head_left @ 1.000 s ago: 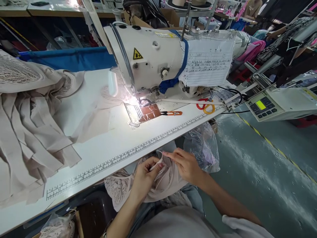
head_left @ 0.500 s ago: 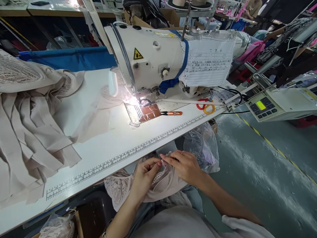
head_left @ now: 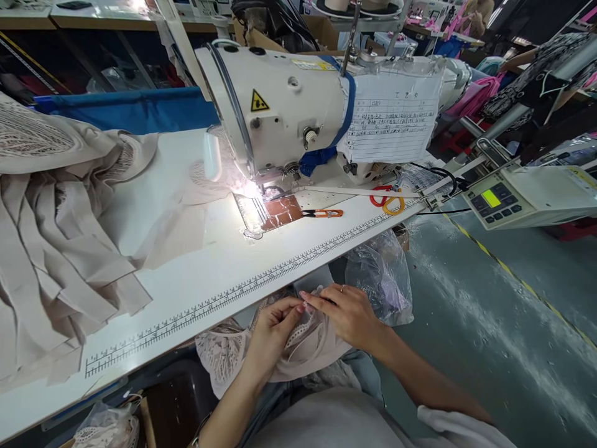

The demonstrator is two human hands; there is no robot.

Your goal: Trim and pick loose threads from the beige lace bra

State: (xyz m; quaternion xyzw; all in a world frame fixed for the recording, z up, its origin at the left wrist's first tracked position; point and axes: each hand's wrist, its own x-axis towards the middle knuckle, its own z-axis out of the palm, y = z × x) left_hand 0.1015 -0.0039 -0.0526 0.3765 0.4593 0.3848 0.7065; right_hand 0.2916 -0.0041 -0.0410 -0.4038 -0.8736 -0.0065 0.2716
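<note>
Over my lap, in front of the table edge, a beige lace bra hangs from my fingers. My left hand pinches its edge between thumb and forefinger. Close against it, my right hand grips the same edge, forefinger stretched toward the left fingertips. The small spot between the fingertips is too tiny to make out. Beyond the hands stands a white sewing machine with its needle area lit. Orange thread snips lie beside the machine's brown plate.
Beige lace pieces are heaped on the left of the white table. Red and yellow-handled scissors lie near the control panel. A clear plastic bag hangs below the table edge. A co-worker's patterned sleeve shows at upper right.
Almost nothing differs. Both hands keep their place on the bra, with only a slight shift of the fingertips.
</note>
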